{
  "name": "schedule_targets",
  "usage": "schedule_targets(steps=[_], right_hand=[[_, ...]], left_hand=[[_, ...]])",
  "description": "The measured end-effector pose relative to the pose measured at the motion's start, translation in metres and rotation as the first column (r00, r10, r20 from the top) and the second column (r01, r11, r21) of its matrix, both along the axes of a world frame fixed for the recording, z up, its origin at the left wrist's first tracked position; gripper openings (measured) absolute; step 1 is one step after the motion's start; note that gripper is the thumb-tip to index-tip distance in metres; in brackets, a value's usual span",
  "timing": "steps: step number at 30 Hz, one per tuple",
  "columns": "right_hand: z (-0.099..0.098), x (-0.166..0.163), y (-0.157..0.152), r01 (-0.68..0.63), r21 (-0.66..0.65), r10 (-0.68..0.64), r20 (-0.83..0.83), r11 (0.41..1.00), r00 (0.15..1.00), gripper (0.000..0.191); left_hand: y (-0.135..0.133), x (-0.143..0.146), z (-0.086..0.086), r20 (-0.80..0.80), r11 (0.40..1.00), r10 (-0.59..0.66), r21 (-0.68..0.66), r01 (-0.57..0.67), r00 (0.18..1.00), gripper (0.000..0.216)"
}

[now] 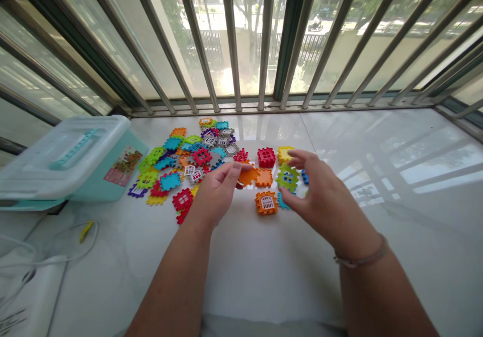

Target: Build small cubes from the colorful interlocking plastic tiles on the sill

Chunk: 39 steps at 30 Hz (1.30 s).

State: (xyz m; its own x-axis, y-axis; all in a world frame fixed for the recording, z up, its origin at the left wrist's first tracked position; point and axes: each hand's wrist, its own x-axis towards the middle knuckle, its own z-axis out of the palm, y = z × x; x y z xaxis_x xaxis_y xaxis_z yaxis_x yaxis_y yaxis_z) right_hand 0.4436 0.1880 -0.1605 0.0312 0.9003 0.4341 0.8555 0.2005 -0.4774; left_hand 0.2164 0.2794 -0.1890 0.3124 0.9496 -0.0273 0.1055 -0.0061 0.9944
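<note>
My left hand (218, 193) curls over the near edge of an orange plastic building tile (249, 176), its fingertips at that tile's left side; I cannot tell whether it grips the tile. My right hand (315, 188) hovers with fingers spread around a lime-green tile (287, 177), and a small blue piece (305, 177) sits by its fingers. Nearby lie a red cube of joined tiles (266, 157), a yellow cube (285, 154), an orange tile (263, 178) and an orange cube (266, 202). Several multicoloured tiles (188, 156) form a loose heap to the left.
A teal plastic box with a white lid (71, 161) stands at the left, beside the heap. A white cable and a yellow clip (86, 231) lie at the lower left. Metal window bars (230, 40) run along the far edge of the glossy white surface (241, 276).
</note>
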Motion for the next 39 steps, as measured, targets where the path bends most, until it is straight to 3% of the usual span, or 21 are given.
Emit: schedule_targets(steps=[3,5,9,12,19,25,31,35,39], right_hand=[[-0.001,0.035,-0.011,0.113,-0.129,-0.093,0.151,0.985,0.984,0.067],[-0.007,0.049,-0.015,0.164,-0.203,-0.116,0.231,0.965,0.966,0.066],[-0.022,0.057,-0.021,0.206,-0.389,-0.08,0.316,0.898,0.945,0.06],[-0.029,0.058,-0.025,0.249,-0.444,-0.082,0.362,0.861,0.929,0.057],[-0.038,0.063,-0.025,0.236,-0.449,-0.051,0.387,0.862,0.921,0.061],[-0.037,0.06,-0.02,0.22,-0.531,-0.017,0.361,0.819,0.932,0.064],[-0.038,0.056,-0.018,0.234,-0.548,-0.022,0.365,0.803,0.931,0.062],[-0.037,0.055,-0.018,0.246,-0.502,-0.059,0.359,0.829,0.931,0.061],[-0.026,0.047,-0.012,0.199,-0.358,-0.089,0.302,0.912,0.949,0.045]], left_hand=[[0.007,-0.002,-0.005,-0.01,0.983,0.181,-0.026,-0.182,0.983,0.052],[0.011,-0.002,-0.008,0.0,0.969,0.24,-0.052,-0.24,0.971,0.049],[0.013,0.0,-0.01,0.019,0.957,0.277,-0.09,-0.274,0.961,0.046],[0.011,0.0,-0.007,0.031,0.957,0.277,-0.102,-0.273,0.96,0.047],[0.009,0.001,-0.003,0.019,0.955,0.285,-0.095,-0.282,0.958,0.045],[0.008,0.003,-0.004,-0.029,0.957,0.275,-0.086,-0.276,0.961,0.046],[0.007,0.002,-0.005,-0.045,0.98,0.162,-0.113,-0.166,0.986,0.038],[0.007,0.001,-0.009,-0.048,0.984,0.083,-0.157,-0.09,0.995,0.037],[0.007,0.002,-0.011,0.021,0.988,0.036,-0.15,-0.032,0.999,0.041]])
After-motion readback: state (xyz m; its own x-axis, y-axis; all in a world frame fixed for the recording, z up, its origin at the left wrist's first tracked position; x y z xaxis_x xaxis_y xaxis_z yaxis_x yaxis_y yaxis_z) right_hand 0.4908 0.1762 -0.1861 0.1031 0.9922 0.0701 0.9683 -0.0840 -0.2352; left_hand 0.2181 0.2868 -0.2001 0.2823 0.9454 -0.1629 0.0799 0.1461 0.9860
